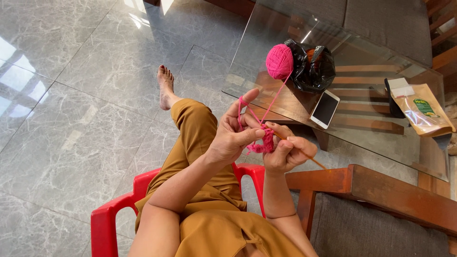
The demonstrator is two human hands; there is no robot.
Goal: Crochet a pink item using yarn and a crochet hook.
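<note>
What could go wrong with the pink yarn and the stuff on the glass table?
The yarn ball sits near the glass table edge, so tugs on the strand may roll it off onto the floor. The phone lies close to the strand's path and might get nudged. The strand loops over the left hand fingers; it could slip off while the right hand works the hook.

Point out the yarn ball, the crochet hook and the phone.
yarn ball (pixel 279 61), head view, middle of the pink ball.
crochet hook (pixel 315 161), head view, bare shaft beyond the right hand.
phone (pixel 325 109), head view, dark screen.
</note>
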